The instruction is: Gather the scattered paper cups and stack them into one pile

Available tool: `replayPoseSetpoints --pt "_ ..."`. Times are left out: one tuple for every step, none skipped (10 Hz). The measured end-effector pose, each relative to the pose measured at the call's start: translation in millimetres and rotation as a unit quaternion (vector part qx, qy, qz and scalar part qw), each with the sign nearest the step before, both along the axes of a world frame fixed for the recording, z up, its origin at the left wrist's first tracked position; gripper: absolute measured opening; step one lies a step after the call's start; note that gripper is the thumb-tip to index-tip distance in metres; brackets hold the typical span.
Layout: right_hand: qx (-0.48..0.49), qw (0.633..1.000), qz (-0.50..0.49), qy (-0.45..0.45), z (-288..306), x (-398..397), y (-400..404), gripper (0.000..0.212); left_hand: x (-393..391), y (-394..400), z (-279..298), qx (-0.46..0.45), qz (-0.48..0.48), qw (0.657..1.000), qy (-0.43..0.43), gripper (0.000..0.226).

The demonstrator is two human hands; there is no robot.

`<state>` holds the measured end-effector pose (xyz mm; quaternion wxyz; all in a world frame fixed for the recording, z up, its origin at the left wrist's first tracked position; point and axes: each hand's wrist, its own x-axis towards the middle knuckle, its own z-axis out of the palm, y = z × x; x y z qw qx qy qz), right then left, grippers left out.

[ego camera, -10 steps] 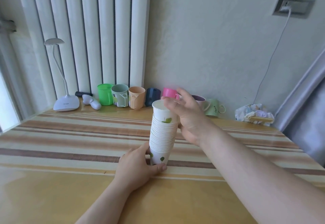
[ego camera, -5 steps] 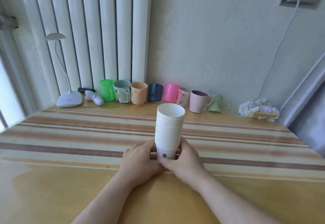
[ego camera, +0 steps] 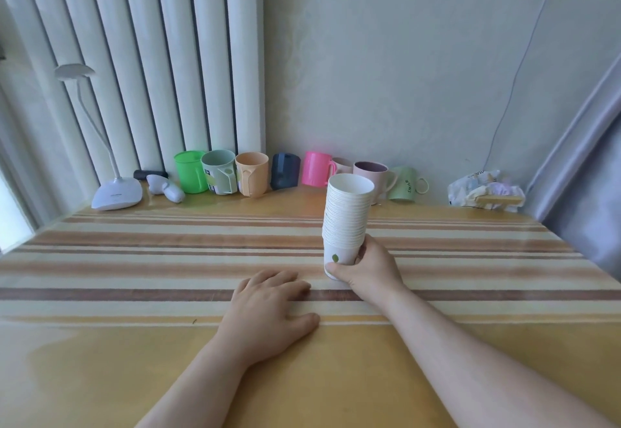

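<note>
A tall stack of white paper cups (ego camera: pixel 346 219) with small green leaf marks stands upright on the striped table (ego camera: pixel 134 259), a little right of centre. My right hand (ego camera: pixel 369 269) wraps around the bottom cup of the stack from the right side. My left hand (ego camera: pixel 268 310) lies palm down on the table, just left of the stack and apart from it, holding nothing. No loose paper cups are in view.
A row of coloured plastic cups and mugs (ego camera: pixel 252 175) lines the back wall. A white desk lamp (ego camera: pixel 116 192) stands at the back left beside a small white device (ego camera: pixel 166 189). A crumpled packet (ego camera: pixel 484 192) lies at the back right, by a grey curtain (ego camera: pixel 588 175).
Both hands held the stack's base half a second ago. My left hand has let go and dropped flat on the table; my right hand keeps the stack, now shifted slightly right and farther away.
</note>
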<state>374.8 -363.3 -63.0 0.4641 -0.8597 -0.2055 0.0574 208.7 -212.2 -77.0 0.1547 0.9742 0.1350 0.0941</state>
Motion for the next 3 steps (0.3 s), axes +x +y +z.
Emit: replayPoseSetpoints --pt "-0.055 0.998 0.032 0.007 2 -3 -8 0.059 -2 -2 1 0.01 0.006 1.0 0.001 0.076" --pt "-0.173 0.983 0.044 -0.034 5 -20 -27 0.084 -2 -5 2 0.008 0.015 1.0 -0.006 0.061" --pt "-0.351 0.927 0.098 -0.093 2 -58 -66 0.1 -5 -12 6 0.002 0.033 0.999 -0.016 0.048"
